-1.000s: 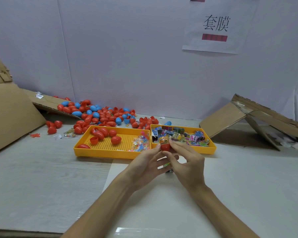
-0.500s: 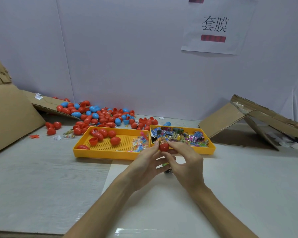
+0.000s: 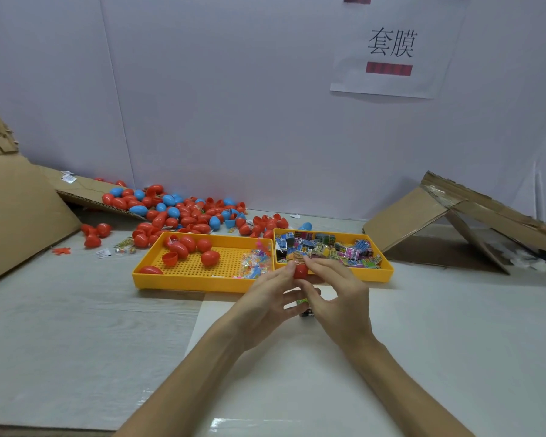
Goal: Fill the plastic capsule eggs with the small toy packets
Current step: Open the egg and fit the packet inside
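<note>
left hand (image 3: 262, 299): mine, fingertips pinch red capsule egg (image 3: 300, 271), held above tabletop (image 3: 76, 326)
right hand (image 3: 339, 299): mine, pinches same egg from other side
toy packets (image 3: 328, 250): heaped in right yellow tray (image 3: 377, 275), just behind egg
left yellow tray (image 3: 183, 280): few red eggs, clear packets
loose eggs (image 3: 177, 212): red and blue, by wall
sign (image 3: 391, 45): reads 套膜, red bar below

The grey table (image 3: 60, 326) carries a perforated yellow tray (image 3: 183, 280) and, touching it on the right, a second yellow tray (image 3: 382, 274). Loose red and blue capsule eggs (image 3: 183, 212) lie behind them, a white sheet (image 3: 423, 357) in front, and cardboard (image 3: 404, 219) at the sides.
</note>
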The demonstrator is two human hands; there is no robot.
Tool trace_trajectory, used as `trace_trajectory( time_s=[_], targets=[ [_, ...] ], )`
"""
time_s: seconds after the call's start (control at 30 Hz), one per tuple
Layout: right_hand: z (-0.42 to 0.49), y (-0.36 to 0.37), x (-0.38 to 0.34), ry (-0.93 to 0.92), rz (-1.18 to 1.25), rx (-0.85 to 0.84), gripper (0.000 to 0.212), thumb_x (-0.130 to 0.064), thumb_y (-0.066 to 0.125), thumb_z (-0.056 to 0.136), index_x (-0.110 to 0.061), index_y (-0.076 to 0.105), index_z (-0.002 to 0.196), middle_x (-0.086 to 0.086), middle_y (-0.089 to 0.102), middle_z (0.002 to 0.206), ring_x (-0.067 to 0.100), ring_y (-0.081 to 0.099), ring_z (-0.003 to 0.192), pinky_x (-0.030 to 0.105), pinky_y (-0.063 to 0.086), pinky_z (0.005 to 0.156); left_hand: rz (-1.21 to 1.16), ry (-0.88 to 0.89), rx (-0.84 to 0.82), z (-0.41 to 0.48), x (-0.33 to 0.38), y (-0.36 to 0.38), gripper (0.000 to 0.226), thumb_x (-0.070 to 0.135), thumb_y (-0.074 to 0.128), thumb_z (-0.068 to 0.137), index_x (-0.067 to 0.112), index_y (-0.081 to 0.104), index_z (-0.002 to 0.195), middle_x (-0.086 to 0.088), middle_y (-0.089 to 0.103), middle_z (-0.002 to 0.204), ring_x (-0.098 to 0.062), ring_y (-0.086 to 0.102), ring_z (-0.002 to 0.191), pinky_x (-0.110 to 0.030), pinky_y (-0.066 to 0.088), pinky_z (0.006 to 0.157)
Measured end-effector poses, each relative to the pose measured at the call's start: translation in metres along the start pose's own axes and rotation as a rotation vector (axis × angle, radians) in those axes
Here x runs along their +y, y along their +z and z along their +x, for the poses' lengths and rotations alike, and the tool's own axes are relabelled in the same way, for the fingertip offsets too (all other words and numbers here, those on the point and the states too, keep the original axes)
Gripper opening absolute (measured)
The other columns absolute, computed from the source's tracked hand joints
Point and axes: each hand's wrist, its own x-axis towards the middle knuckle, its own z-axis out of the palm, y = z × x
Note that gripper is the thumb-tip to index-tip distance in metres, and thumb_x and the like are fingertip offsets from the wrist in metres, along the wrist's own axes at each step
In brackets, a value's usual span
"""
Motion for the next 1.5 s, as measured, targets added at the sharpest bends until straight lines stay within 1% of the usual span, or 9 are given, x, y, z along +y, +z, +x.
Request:
trace_trajectory(
  time_s=[0.1, 0.37, 0.57, 0.67, 0.77, 1.0, 1.13, 1.3, 1.5],
  targets=[
    [-0.001, 0.0, 0.003, -0.012, -0.042, 0.018, 0.042, -0.001, 0.086, 0.073, -0.005, 0.075, 0.114, -0.005, 0.071, 0.107, 0.016, 0.069, 0.098, 0.036, 0.059, 0.086, 0.009, 0.001, -0.009, 0.001, -0.001, -0.003, 0.033, 0.042, 0.061, 0.098, 0.018, 0.076, 0.115, -0.008, 0.071, 0.111, -0.027, 0.066, 0.117, -0.04, 0.051, 0.105],
    [-0.004, 0.003, 0.009, -0.033, -0.054, 0.076, 0.041, 0.003, 0.087, 0.069, -0.003, 0.076, 0.108, -0.007, 0.071, 0.102, 0.001, 0.062, 0.097, 0.009, 0.047, 0.092, 0.05, 0.001, -0.05, 0.0, -0.001, -0.005, 0.038, 0.042, 0.064, 0.095, 0.014, 0.072, 0.12, -0.008, 0.068, 0.109, -0.024, 0.066, 0.115, -0.038, 0.05, 0.105],
    [-0.002, 0.002, 0.006, 0.004, 0.013, 0.015, 0.045, 0.003, 0.084, 0.074, -0.008, 0.074, 0.117, -0.01, 0.07, 0.111, 0.003, 0.067, 0.097, 0.023, 0.056, 0.087, 0.032, -0.003, -0.054, 0.001, -0.002, -0.007, 0.039, 0.036, 0.057, 0.1, 0.011, 0.065, 0.129, -0.01, 0.07, 0.119, -0.025, 0.065, 0.117, -0.038, 0.051, 0.102],
    [0.0, 0.002, 0.005, 0.051, 0.075, -0.017, 0.05, 0.002, 0.079, 0.08, -0.012, 0.069, 0.127, -0.018, 0.066, 0.117, -0.008, 0.063, 0.106, 0.013, 0.049, 0.091, 0.023, 0.003, -0.017, 0.003, 0.0, -0.005, 0.04, 0.032, 0.058, 0.098, 0.013, 0.062, 0.133, -0.011, 0.069, 0.128, -0.022, 0.065, 0.117, -0.039, 0.051, 0.101],
    [0.001, 0.001, 0.005, 0.108, 0.096, -0.01, 0.047, 0.0, 0.076, 0.084, -0.012, 0.068, 0.129, -0.01, 0.071, 0.119, -0.001, 0.065, 0.111, 0.016, 0.05, 0.094, 0.058, 0.022, 0.07, 0.005, 0.0, -0.005, 0.032, 0.026, 0.063, 0.096, 0.017, 0.067, 0.126, -0.002, 0.072, 0.117, -0.015, 0.067, 0.11, -0.031, 0.051, 0.09],
    [0.005, -0.001, 0.002, 0.432, 0.424, -0.12, 0.018, -0.034, 0.071, 0.091, -0.03, 0.073, 0.108, -0.019, 0.074, 0.1, 0.006, 0.072, 0.091, 0.021, 0.057, 0.076, 0.121, 0.098, 0.178, 0.007, -0.005, -0.009, 0.039, 0.002, 0.07, 0.09, 0.009, 0.062, 0.127, -0.016, 0.072, 0.119, -0.026, 0.07, 0.112, -0.033, 0.055, 0.087],
    [0.008, -0.003, 0.002, 0.506, 0.528, -0.163, 0.019, -0.025, 0.077, 0.086, -0.031, 0.075, 0.104, -0.009, 0.077, 0.098, 0.015, 0.075, 0.086, 0.025, 0.059, 0.073, 0.233, 0.149, 0.211, 0.007, -0.007, -0.008, 0.038, -0.006, 0.073, 0.085, 0.008, 0.065, 0.12, -0.02, 0.074, 0.109, -0.037, 0.069, 0.109, -0.042, 0.057, 0.096],
    [0.012, -0.008, 0.003, 0.612, 0.642, -0.143, 0.02, -0.033, 0.074, 0.081, -0.036, 0.079, 0.1, -0.005, 0.078, 0.098, 0.016, 0.074, 0.087, 0.024, 0.057, 0.069, 0.153, 0.134, 0.105, 0.004, -0.001, -0.004, 0.034, 0.013, 0.066, 0.095, 0.013, 0.065, 0.13, -0.011, 0.073, 0.12, -0.025, 0.07, 0.113, -0.032, 0.055, 0.091],
    [0.015, -0.011, 0.004, 0.706, 0.753, -0.128, 0.019, -0.028, 0.076, 0.077, -0.034, 0.082, 0.093, 0.002, 0.079, 0.099, 0.017, 0.075, 0.09, 0.023, 0.058, 0.07, 0.082, 0.114, 0.067, 0.003, 0.0, -0.002, 0.036, 0.017, 0.064, 0.095, 0.012, 0.065, 0.131, -0.012, 0.071, 0.126, -0.026, 0.068, 0.117, -0.03, 0.057, 0.093]
  ],
)
